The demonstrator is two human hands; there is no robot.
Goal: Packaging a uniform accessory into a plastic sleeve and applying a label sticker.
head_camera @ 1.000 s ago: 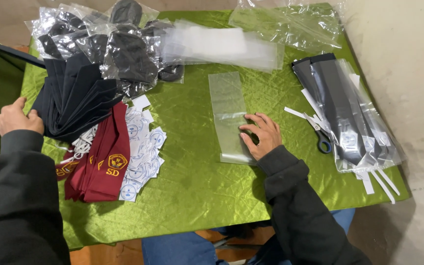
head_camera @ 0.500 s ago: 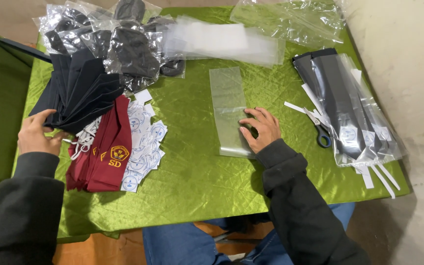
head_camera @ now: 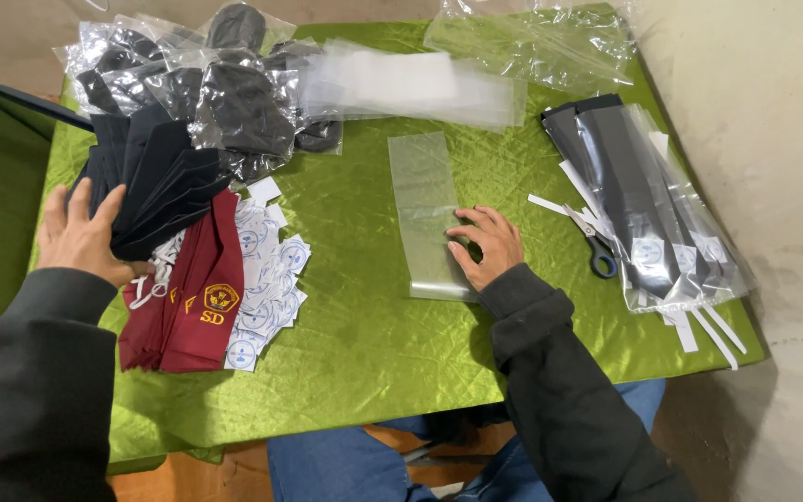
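Fingers (head_camera: 476, 234) of the right hand (head_camera: 490, 246) are loosely curled, tips pressing on the lower right edge of a clear plastic sleeve (head_camera: 425, 209); nothing is pinched between them. Left hand (head_camera: 81, 232) lies flat, fingers spread, on the edge of a fanned stack of dark navy ties (head_camera: 155, 181), not gripping.

Containers: sealed clear bags of dark fabric items (head_camera: 225, 98) are heaped at the far left corner. A stack of empty clear sleeves (head_camera: 411, 84) lies at the far centre, with crumpled clear bags (head_camera: 536, 37) beyond it at the far right. Bagged dark ties (head_camera: 648, 209) sit in a pile at the right edge, each in its own transparent sleeve with a round label near the lower end.

Surface: the worktop (head_camera: 355, 335) carries a shiny, wrinkled green cloth. Maroon ties (head_camera: 188, 297) with a gold crest lie just beside the navy stack, overlapping a spread of round blue-and-white stickers (head_camera: 267, 279). Blue-handled scissors (head_camera: 592, 242) and white paper strips (head_camera: 699, 330) lie near the bagged pile. A pale plaster wall (head_camera: 773, 139) stands at the right.

Clear plastic sleeve: long, narrow, flat and empty, lying lengthwise at the worktop's centre, well apart from the navy ties.
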